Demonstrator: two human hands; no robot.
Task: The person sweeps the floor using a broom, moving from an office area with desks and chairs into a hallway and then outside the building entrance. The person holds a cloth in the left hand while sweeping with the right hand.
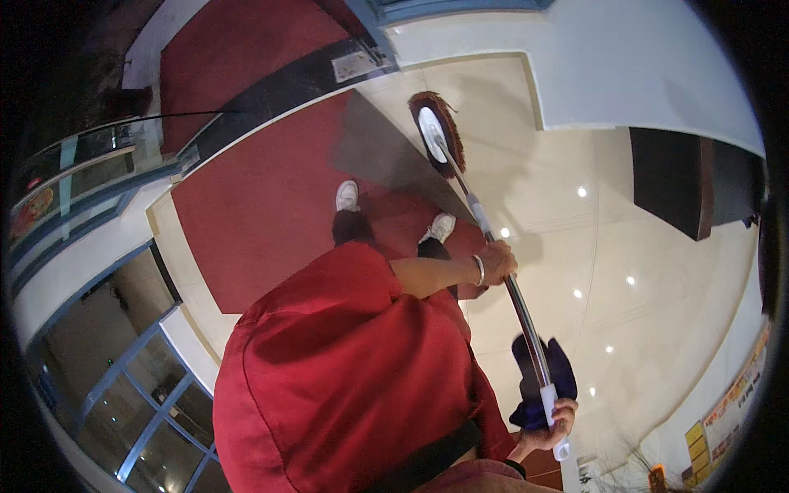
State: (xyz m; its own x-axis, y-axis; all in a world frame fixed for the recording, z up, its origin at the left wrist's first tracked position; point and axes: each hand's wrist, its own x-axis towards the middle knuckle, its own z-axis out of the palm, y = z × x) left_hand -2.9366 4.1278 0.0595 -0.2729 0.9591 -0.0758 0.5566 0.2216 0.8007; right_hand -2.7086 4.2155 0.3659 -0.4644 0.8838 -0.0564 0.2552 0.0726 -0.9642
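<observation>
A flat mop with a brown fringe and a white plate lies on the cream tile floor, beside the edge of a red mat. Its metal pole slants down to the lower right. My left hand, with a pale bracelet at the wrist, grips the pole around its middle. Lower down, my right hand is closed around the white end grip. Behind the pole, just above my right hand, is a dark purple cloth item; how it is attached cannot be told.
My white shoes stand on the red mat. A black sill borders the mat's upper side. White walls edge the floor, with a dark cabinet-like piece at right. Blue-framed glass is at lower left.
</observation>
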